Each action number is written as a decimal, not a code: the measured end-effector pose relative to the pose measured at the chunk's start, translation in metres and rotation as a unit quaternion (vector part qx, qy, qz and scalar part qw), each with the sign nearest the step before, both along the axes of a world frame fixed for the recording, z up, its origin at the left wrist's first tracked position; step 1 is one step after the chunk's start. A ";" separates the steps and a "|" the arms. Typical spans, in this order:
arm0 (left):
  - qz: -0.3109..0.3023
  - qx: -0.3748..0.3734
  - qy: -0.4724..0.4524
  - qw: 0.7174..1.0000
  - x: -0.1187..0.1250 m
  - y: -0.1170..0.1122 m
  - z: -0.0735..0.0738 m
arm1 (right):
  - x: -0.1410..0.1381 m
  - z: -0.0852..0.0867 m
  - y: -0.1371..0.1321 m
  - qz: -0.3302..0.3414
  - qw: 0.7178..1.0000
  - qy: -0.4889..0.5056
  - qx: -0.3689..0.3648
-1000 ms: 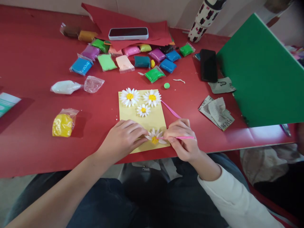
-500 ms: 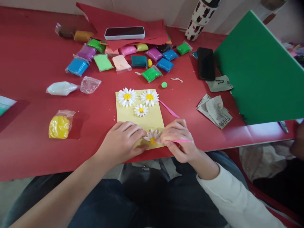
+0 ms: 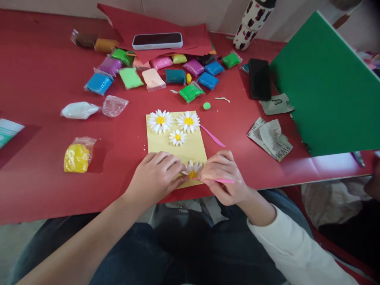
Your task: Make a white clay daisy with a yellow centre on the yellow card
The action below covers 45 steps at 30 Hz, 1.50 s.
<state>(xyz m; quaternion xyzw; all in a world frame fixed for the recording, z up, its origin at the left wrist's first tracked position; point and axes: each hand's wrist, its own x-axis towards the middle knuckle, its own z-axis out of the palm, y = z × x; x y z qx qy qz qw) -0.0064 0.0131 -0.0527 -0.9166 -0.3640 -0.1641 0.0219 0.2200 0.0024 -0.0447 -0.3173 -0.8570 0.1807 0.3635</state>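
My left hand [image 3: 154, 180] rests flat on the lower edge of a yellow card [image 3: 175, 148], its fingertips beside a white paper-and-clay daisy [image 3: 192, 169] with a yellow centre. My right hand [image 3: 222, 178] pinches a thin pink modelling tool [image 3: 224, 181], whose tip reaches the daisy's centre from the right. Higher on the card sit two large daisies [image 3: 160, 121] [image 3: 188, 122] and a smaller one [image 3: 177, 137]. A loose pink strip [image 3: 212, 135] lies against the card's right edge. My hands partly hide the lower daisy.
Several packets of coloured clay [image 3: 190, 92] lie beyond the card on the red table [image 3: 44, 170]. A white phone [image 3: 157, 41] sits on red paper, and a black phone [image 3: 259, 79] lies near a tilted green board [image 3: 323, 91]. Newspaper scraps [image 3: 270, 138] and yellow clay [image 3: 77, 157] flank the card.
The pink tool has shifted left with my right hand, its tip now further into the lower daisy. My left hand has moved slightly right. The whole view has shifted slightly.
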 end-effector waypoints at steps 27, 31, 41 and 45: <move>0.030 0.032 -0.003 0.999 0.007 0.001 0.003 | -0.002 0.001 0.002 -0.057 0.996 0.014 -0.061; 0.040 0.027 -0.006 0.999 0.009 0.000 0.002 | -0.003 0.001 0.002 -0.053 0.997 0.011 -0.050; 0.064 0.008 -0.021 0.998 0.013 -0.003 0.001 | -0.003 0.002 0.002 -0.060 0.997 0.010 -0.045; 0.064 0.006 -0.023 0.998 0.012 -0.003 0.001 | -0.002 0.001 0.001 -0.082 0.994 0.032 -0.057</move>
